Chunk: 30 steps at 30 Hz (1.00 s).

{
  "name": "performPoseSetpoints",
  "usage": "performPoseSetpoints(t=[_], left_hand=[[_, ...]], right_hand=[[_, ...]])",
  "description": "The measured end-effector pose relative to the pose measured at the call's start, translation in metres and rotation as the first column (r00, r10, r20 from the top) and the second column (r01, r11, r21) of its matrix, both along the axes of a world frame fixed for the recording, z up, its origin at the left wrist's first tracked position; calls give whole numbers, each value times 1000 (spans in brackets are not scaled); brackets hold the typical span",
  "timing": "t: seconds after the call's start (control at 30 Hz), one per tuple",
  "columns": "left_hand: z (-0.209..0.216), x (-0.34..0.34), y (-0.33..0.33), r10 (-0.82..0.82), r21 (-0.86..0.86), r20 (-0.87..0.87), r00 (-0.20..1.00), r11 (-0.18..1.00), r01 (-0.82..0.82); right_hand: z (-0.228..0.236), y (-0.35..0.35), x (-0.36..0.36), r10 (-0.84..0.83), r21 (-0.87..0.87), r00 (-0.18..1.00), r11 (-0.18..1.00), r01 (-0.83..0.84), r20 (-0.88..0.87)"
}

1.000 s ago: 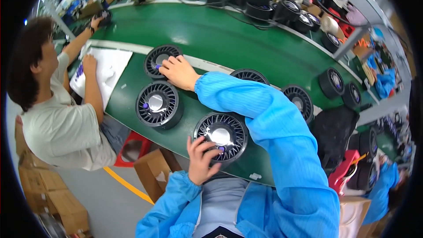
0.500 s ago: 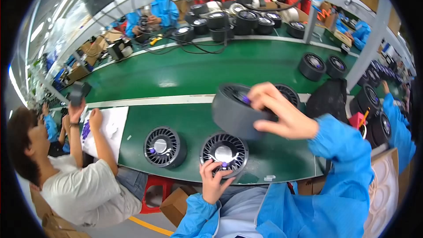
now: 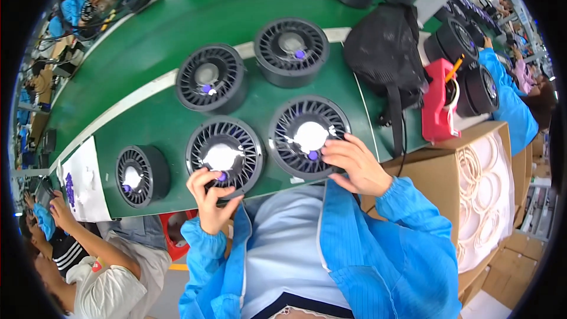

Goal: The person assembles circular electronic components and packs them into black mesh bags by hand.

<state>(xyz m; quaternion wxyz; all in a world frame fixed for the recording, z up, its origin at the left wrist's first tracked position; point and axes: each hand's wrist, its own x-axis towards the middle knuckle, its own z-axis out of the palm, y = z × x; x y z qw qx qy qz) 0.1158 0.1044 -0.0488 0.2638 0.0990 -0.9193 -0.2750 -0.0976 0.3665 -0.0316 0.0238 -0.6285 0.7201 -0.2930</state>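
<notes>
1. Landmark: the right-front fan, a round black finned unit lying face-up on the green table. The right hand lays its fingers over this fan's right side, loosely bent, not clenched; whether they actually grip it, I cannot tell.
2. Just left of the right-front fan lies the left-front fan. The left hand has half-curled fingers at this fan's purple knob; whether they pinch it or only touch it cannot be told.
3. Done, as far as shows: both front fans carry a purple knob, and so do the rear-right fan, beyond the right-front fan, the rear-left fan, beyond it and to its left, and the far-left fan, well apart to its left.
4. Left, judging by looks: loose purple pieces on a white sheet, farthest left of the right-front fan, sit on no unit. Nothing shows whether the fitted knobs are secured.
5. Hidden: fingers cover part of the right-front fan's rim and part of the left-front fan's knob; glare whitens both hubs; the undersides are out of sight.
6. Hard to make out: the count of loose pieces, and what a co-worker's hand, well left of the right-front fan, is handling.
</notes>
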Motion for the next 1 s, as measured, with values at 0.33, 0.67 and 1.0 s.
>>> performPoseSetpoints(t=[0.33,0.67,1.0], left_hand=[[-9,-7,12,15,2,-24,1000,1000,-15],[-12,-4,12,-11,-25,-18,1000,1000,11],[-26,-6,7,-41,43,-176,984,998,49]], right_hand=[[19,-12,25,-220,146,971,968,204,96],[27,-16,19,-237,174,959,962,210,153],[24,-30,20,-252,99,967,962,255,-36]])
